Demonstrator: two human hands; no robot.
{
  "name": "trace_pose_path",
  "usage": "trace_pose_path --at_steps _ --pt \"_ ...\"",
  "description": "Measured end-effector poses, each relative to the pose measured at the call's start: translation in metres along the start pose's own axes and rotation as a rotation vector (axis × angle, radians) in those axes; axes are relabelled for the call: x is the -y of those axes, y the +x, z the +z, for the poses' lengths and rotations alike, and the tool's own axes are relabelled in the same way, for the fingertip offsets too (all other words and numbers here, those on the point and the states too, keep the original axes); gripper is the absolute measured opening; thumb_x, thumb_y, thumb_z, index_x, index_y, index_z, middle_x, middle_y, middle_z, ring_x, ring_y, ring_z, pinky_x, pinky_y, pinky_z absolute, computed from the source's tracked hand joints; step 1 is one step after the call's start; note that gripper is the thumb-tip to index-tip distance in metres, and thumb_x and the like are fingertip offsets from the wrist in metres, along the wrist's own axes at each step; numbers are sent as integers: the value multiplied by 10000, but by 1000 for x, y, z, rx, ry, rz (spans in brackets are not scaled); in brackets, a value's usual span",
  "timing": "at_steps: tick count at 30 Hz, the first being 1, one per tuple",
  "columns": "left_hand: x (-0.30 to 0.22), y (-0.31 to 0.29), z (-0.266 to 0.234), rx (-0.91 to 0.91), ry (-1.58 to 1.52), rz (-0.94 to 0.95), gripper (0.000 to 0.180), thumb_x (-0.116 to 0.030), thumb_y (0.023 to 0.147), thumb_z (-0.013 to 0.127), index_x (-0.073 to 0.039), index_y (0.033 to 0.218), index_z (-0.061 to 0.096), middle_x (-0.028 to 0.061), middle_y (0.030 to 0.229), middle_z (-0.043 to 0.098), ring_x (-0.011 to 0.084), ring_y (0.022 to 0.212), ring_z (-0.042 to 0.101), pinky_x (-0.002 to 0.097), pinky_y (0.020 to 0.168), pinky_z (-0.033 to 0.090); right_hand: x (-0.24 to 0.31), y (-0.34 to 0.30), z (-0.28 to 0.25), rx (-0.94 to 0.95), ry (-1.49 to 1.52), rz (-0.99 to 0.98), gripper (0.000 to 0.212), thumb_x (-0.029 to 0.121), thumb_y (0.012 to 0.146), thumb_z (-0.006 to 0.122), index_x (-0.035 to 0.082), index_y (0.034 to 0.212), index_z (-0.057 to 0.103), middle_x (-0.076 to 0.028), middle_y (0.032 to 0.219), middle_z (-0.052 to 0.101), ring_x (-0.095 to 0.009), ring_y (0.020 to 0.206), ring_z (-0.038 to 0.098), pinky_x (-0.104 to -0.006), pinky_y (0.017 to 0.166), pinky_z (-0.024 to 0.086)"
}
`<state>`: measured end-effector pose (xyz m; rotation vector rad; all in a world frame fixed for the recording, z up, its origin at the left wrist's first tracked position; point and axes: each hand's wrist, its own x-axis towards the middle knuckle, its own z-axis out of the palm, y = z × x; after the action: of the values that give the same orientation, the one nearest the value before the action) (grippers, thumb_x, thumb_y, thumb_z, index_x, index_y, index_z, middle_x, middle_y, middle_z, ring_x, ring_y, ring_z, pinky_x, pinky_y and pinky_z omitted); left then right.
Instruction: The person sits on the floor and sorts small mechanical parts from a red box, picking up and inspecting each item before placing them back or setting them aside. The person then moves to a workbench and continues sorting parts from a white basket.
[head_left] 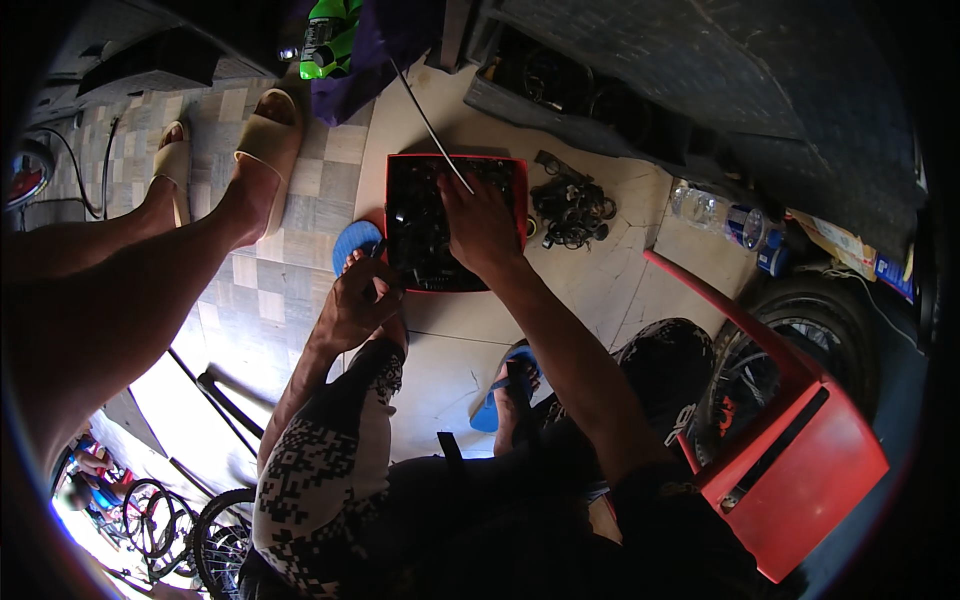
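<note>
A square red bin [523,172] full of small dark parts stands on the tiled floor in front of me. My right hand [480,222] reaches over its right side, fingertips down among the parts. A thin metal rod [428,124] runs from those fingers up toward the purple cloth; the fingers appear closed on it, though the grip is partly hidden. Just outside the bin's near left corner, my left hand [358,305] is raised with its fingers curled together. Something small and dark shows between them, too obscured to name. A pile of dark parts [572,208] lies right of the bin.
Another person's sandalled foot [262,165] stands at left. Purple cloth [350,95] and a green bottle [328,40] are at the top. A red plastic chair [800,450], a wheel [820,320] and plastic bottles [745,225] are at right. A bicycle [165,525] stands lower left.
</note>
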<state>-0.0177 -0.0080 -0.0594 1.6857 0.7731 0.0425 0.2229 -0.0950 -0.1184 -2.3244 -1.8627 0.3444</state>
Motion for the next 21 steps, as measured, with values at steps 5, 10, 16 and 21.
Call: trace_pose_path --at_steps 5,10,16,21 --pt "2 1 1 -6 12 30 215 -76 878 779 -38 1065 679 115 1008 684 299 971 690 404 896 529 7 -36 -9 83 24 64 522 100 874 632 3 1385 578 -162 1433 570 -335 1357 509 -477 1125 402" --pt "2 2 3 -33 29 52 218 -80 874 778 -34 1062 679 120 1005 678 305 952 696 411 855 539 6 -50 -14 91 18 59 559 92 862 655 50 1413 572 -101 1439 598 -324 1383 500 -486 1130 394" --pt "1 2 2 -40 56 142 178 -67 913 770 -57 1052 660 107 988 676 231 931 702 370 836 554 4 -52 -18 135 -25 56 540 101 853 657 88 1390 603 -78 1429 612 -316 1389 492 -516 1139 386" --pt "3 1 1 -41 28 110 218 -91 883 779 -18 1072 697 124 1015 673 307 927 698 410 824 548 -8 -33 -32 134 76 101 426 130 850 679 84 1273 681 -88 1331 665 -317 1253 588 -480 1069 451"
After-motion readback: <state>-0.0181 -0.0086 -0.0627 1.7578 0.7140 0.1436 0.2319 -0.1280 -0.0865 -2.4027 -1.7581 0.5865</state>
